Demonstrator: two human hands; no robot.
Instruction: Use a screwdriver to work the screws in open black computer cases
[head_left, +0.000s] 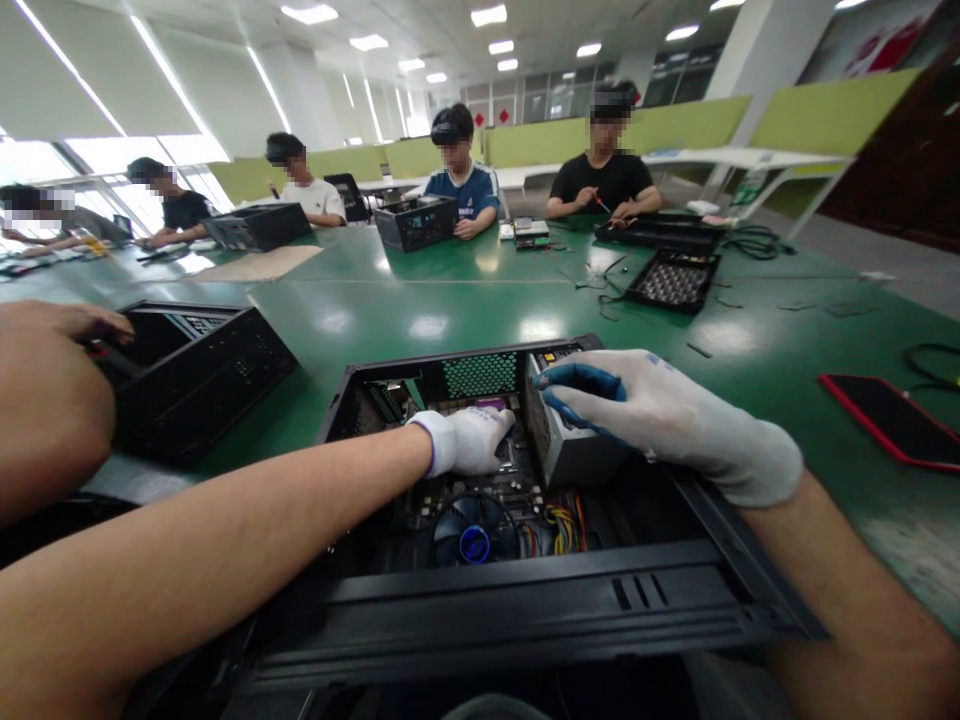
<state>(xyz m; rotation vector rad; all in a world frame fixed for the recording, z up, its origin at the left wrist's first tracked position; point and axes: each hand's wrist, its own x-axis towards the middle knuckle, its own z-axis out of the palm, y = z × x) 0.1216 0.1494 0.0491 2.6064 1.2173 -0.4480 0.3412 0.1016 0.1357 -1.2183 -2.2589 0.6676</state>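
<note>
An open black computer case (525, 590) lies in front of me. My left hand (480, 440), in a white glove, reaches down to the motherboard (457, 490). Its fingers are curled, with the tips partly hidden, and I cannot make out anything in them. Over the top of the grey power supply (574, 455) is my right hand (637, 400), its glove white with blue finger coating. Thumb and forefinger curve together in a loose pinch near the supply's edge; whatever may be between them is too small to see. Below sits a round CPU fan (474, 543) beside coloured cables (566, 525).
At the left, a co-worker's arm (52, 400) reaches over another black case (202, 380). A red-edged black panel (892, 418) lies right on the green table (360, 310). Across it, several people work at cases (416, 222), with a black part (673, 280) and loose cables nearby.
</note>
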